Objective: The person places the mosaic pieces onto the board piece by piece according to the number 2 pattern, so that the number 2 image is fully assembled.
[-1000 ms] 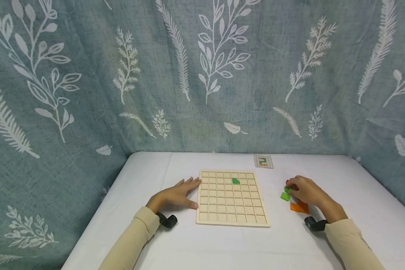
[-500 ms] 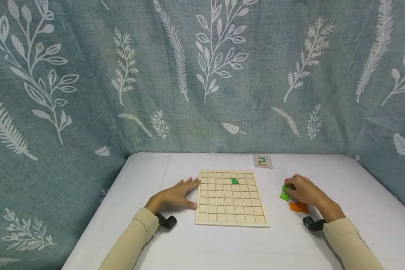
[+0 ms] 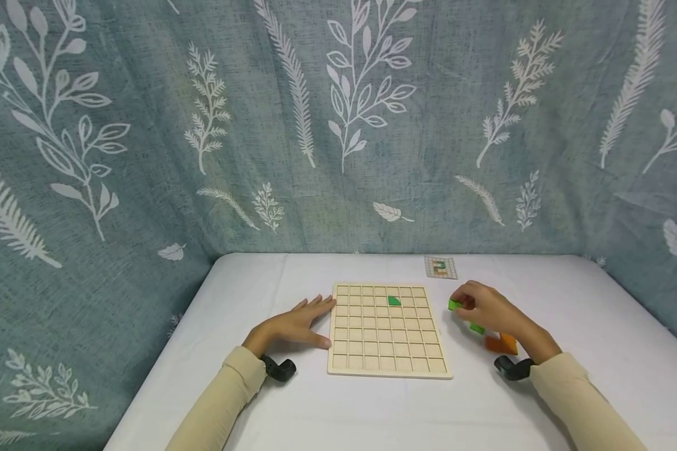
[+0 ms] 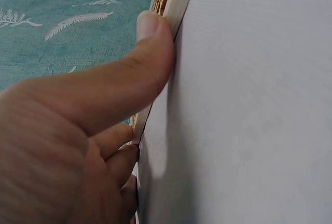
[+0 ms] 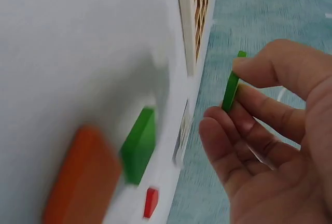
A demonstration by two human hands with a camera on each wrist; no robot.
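My right hand [image 3: 485,308] pinches a light green tile [image 5: 232,86] between thumb and fingers, raised over the table to the right of the board. The pale wooden grid board [image 3: 386,341] lies flat, with one darker green piece [image 3: 393,301] in a cell of its second row from the back. At the board's left edge rests my left hand [image 3: 293,324], fingers spread and thumb against the rim. Below the right hand lie another light green tile [image 5: 139,146] and orange tiles [image 3: 502,344]. A small red piece [image 5: 151,202] shows in the right wrist view; the hand hides it in the head view.
Behind the board, to the right, lies a small pattern card [image 3: 440,267] with a printed grid. A white cloth covers the table [image 3: 372,413]. A blue-green leaf-print curtain [image 3: 327,207] stands along its back and sides.
My right hand has picked up a light green tile from the group on the right and moved left with it, towards the board. The left hand has stayed at the board's edge.
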